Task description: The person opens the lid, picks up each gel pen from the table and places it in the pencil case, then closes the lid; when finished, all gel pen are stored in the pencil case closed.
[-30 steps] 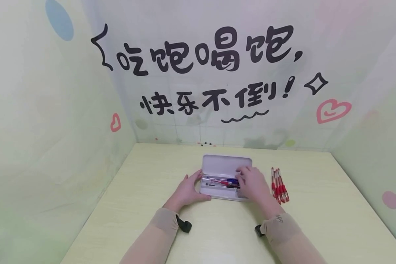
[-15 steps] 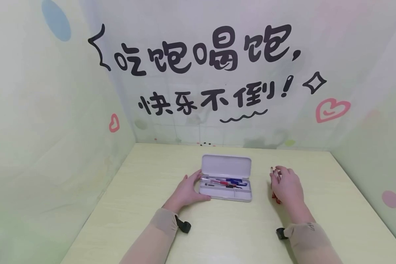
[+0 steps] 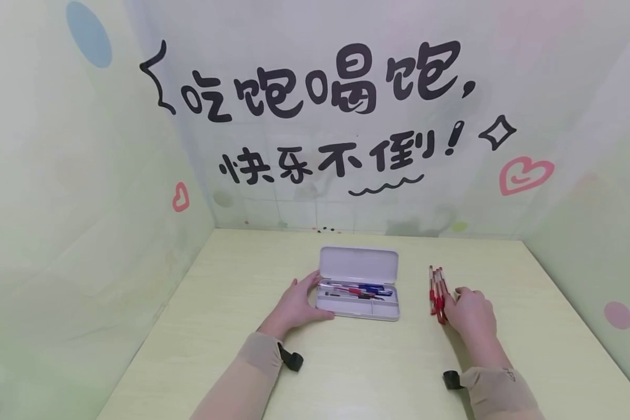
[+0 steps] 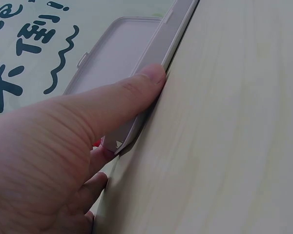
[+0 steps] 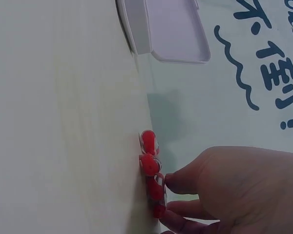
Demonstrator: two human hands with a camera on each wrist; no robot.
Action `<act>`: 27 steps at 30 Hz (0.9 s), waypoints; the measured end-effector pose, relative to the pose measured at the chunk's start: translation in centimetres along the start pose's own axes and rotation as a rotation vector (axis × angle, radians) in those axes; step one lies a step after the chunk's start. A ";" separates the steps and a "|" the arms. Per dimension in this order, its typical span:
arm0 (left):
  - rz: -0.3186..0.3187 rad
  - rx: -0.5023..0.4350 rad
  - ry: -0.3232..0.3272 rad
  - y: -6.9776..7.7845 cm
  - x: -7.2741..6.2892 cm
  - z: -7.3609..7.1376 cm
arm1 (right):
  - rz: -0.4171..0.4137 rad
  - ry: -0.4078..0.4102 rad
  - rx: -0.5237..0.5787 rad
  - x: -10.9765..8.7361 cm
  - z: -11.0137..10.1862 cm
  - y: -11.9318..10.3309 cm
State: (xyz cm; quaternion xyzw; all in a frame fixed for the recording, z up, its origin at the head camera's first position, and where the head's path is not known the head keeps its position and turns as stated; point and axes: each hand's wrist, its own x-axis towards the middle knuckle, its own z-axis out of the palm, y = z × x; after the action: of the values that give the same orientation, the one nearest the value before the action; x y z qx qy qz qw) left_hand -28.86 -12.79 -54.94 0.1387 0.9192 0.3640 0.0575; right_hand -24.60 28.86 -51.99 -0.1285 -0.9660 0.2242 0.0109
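An open pale lilac pencil case (image 3: 385,309) lies on the table with its lid raised at the back. Blue, red and black pens (image 3: 364,290) lie in its long rear compartment. My left hand (image 3: 294,306) grips the case's left end, the thumb along the front edge in the left wrist view and the fingers round the far side. To the right of the case lies a small bunch of red pens (image 3: 437,294), side by side. My right hand (image 3: 471,315) is at their right side, thumb and fingers pinching the rightmost red pen (image 5: 156,189); the hand partly hides it.
The pale wooden table (image 3: 367,373) runs back to a printed fabric wall (image 3: 294,204) with black lettering. Similar walls stand at left and right. The case's raised lid (image 3: 359,264) stands near the back. Black straps (image 3: 291,357) hang at both wrists.
My right hand has gone from the case's right compartment to the red pens, then slid down to their right side. The left hand has stayed on the case.
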 end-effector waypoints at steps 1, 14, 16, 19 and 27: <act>0.001 0.000 0.000 0.0 0.0 0.0 | 0.003 -0.011 -0.010 0.0 0.0 0.1; 0.019 0.002 0.000 -0.1 0.0 0.0 | 0.042 -0.077 0.006 -0.2 -0.1 -0.2; 0.024 0.000 0.000 -0.1 0.1 0.0 | 0.051 -0.084 0.011 -0.1 -0.1 -0.2; 0.028 -0.001 0.001 -0.2 0.1 0.0 | 0.072 -0.083 0.023 0.0 -0.2 -0.2; 0.027 0.001 -0.003 -0.2 0.1 0.0 | 0.005 0.063 0.030 -0.3 -0.2 -1.7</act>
State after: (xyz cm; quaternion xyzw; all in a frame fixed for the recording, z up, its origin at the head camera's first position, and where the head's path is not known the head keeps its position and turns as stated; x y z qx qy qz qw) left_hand -29.00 -12.88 -55.07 0.1518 0.9173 0.3642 0.0539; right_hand -24.70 27.45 -51.07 -0.1377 -0.9614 0.2344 0.0428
